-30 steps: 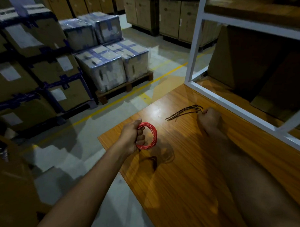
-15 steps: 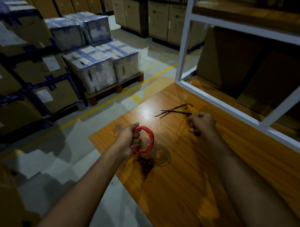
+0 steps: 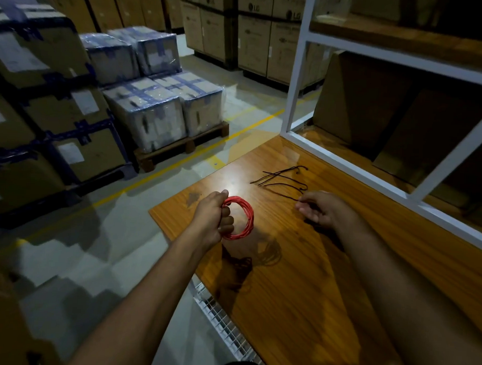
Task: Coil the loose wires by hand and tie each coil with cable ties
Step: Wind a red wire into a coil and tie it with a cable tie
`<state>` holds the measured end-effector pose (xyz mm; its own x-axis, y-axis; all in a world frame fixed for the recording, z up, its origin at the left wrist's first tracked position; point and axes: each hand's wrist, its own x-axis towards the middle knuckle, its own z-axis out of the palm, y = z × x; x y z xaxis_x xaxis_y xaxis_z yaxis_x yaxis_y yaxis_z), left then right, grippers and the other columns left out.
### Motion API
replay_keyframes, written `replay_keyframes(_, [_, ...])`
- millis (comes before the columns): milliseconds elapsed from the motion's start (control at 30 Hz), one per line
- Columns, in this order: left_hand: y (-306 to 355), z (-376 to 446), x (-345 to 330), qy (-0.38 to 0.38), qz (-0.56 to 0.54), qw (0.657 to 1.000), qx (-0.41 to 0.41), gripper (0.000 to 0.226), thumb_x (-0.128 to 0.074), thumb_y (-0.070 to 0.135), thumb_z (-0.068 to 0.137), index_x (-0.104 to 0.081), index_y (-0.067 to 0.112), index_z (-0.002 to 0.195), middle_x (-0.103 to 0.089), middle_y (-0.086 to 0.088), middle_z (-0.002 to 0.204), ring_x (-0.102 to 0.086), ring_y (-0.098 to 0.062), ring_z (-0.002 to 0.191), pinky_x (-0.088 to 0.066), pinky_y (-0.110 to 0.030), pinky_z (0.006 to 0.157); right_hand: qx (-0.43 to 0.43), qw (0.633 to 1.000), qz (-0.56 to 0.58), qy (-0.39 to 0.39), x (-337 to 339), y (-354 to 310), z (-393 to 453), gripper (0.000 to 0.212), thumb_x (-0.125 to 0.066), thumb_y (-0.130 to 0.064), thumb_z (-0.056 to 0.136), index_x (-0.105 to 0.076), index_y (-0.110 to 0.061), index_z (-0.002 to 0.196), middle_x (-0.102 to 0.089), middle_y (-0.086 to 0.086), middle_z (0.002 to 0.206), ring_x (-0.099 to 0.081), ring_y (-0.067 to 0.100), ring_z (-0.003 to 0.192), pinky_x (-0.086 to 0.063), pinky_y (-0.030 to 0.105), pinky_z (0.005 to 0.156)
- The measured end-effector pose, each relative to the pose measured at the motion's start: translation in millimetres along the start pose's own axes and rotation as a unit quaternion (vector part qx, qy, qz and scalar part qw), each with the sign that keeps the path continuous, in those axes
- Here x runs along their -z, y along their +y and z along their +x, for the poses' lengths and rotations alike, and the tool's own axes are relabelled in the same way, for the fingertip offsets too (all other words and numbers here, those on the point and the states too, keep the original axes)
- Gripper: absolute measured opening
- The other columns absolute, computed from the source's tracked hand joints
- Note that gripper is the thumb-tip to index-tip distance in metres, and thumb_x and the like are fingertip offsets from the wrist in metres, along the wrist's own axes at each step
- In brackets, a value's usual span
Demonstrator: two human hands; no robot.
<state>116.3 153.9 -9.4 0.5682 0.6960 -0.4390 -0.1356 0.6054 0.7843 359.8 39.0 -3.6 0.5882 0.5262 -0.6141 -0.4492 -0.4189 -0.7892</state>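
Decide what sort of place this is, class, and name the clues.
Most likely a warehouse: plastic-wrapped cartons on a wooden pallet, tall stacked brown cardboard boxes, a yellow painted line on the concrete floor, and a white metal shelving frame.

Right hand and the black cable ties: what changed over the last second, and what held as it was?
The right hand was reaching into the black cable ties a second ago; it has since drawn back toward the person, fingers curled, seemingly pinching one tie, though that is hard to make out. The other ties remain on the wooden table. The left hand still grips the red wire coil above the table.
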Motion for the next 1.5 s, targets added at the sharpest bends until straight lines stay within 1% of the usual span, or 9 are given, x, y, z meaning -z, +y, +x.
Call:
replay_keyframes(133, [2,-8,5,-0.004,-0.01,1.0,-0.003,0.029,-0.041,0.024,0.107,-0.034,0.02,0.079,-0.021,0.006,0.044,-0.016,-0.007,0.033,-0.017,-0.014,0.033,0.015,0.999,-0.024,-0.022,-7,7,-16,0.018,-0.062,0.0,0.093,-0.061,-0.001,0.111,-0.069,0.022,0.088,-0.07,0.02,0.058,-0.055,0.023,0.043])
replay_keyframes(300, [13,-16,13,-0.004,-0.005,1.0,-0.024,0.029,-0.04,0.023,0.107,-0.033,0.021,0.079,-0.02,0.006,0.047,-0.016,-0.008,0.035,-0.016,-0.015,0.035,0.137,0.988,-0.071,-0.005,-30,5,-31,0.013,-0.062,-0.007,0.095,-0.065,-0.007,0.107,-0.069,0.017,0.095,-0.072,0.023,0.074,-0.059,0.03,0.055])
replay_keyframes(600, [30,-32,22,-0.012,-0.023,0.998,-0.063,0.023,-0.042,0.022,0.107,-0.035,0.022,0.085,-0.016,0.0,0.06,-0.015,-0.007,0.037,-0.016,-0.015,0.036,0.37,0.886,-0.27,0.07,-69,-30,-42,0.004,-0.075,-0.008,0.084,-0.072,-0.01,0.087,-0.071,0.006,0.078,-0.073,0.015,0.064,-0.062,0.032,0.06])
replay_keyframes(800, [50,-51,39,-0.008,-0.035,0.995,-0.095,0.025,-0.044,0.022,0.106,-0.034,0.02,0.083,-0.014,0.001,0.058,-0.014,-0.009,0.039,-0.018,-0.016,0.036,0.384,0.863,-0.319,0.08,-86,-37,-36,0.007,-0.076,-0.009,0.083,-0.072,-0.014,0.079,-0.071,0.005,0.074,-0.072,0.015,0.061,-0.062,0.03,0.057])
replay_keyframes(900, [56,-60,46,-0.006,-0.036,0.994,-0.101,0.025,-0.043,0.022,0.106,-0.034,0.021,0.083,-0.019,0.002,0.055,-0.015,-0.008,0.039,-0.017,-0.016,0.037,0.373,0.87,-0.322,-0.013,-102,-38,-42,0.001,-0.073,-0.006,0.086,-0.073,-0.007,0.084,-0.072,0.012,0.076,-0.072,0.017,0.064,-0.057,0.02,0.053])
replay_keyframes(1033, [58,-67,59,0.012,-0.038,0.995,-0.092,0.031,-0.042,0.024,0.107,-0.033,0.019,0.078,-0.025,0.004,0.049,-0.017,-0.008,0.038,-0.016,-0.017,0.037,0.38,0.864,-0.305,-0.126,-129,-43,-52,0.008,-0.069,-0.006,0.089,-0.073,0.0,0.089,-0.071,0.021,0.077,-0.069,0.017,0.059,-0.054,0.021,0.054])
replay_keyframes(1133, [58,-74,72,0.027,-0.043,0.995,-0.083,0.033,-0.041,0.023,0.107,-0.034,0.019,0.075,-0.022,0.003,0.05,-0.016,-0.008,0.037,-0.014,-0.018,0.038,0.394,0.857,-0.293,-0.158,-149,-50,-58,0.01,-0.068,-0.008,0.09,-0.074,0.001,0.091,-0.07,0.022,0.079,-0.067,0.017,0.059,-0.055,0.022,0.055])
replay_keyframes(1367, [66,-87,102,0.038,-0.08,0.992,-0.088,0.037,-0.04,0.024,0.107,-0.029,0.02,0.072,-0.017,0.003,0.052,-0.014,-0.008,0.038,-0.016,-0.017,0.036,0.476,0.768,-0.424,-0.064,-190,-52,-51,0.007,-0.07,-0.011,0.083,-0.077,-0.011,0.079,-0.071,0.004,0.063,-0.069,0.012,0.055,-0.059,0.025,0.061])
replay_keyframes(1500, [72,-98,110,0.045,-0.086,0.989,-0.108,0.033,-0.041,0.023,0.107,-0.031,0.02,0.076,-0.02,0.004,0.051,-0.016,-0.008,0.038,-0.017,-0.016,0.035,0.454,0.733,-0.5,-0.079,-210,-31,-45,0.008,-0.071,-0.011,0.083,-0.078,-0.011,0.077,-0.069,0.0,0.062,-0.068,0.01,0.056,-0.06,0.029,0.061])
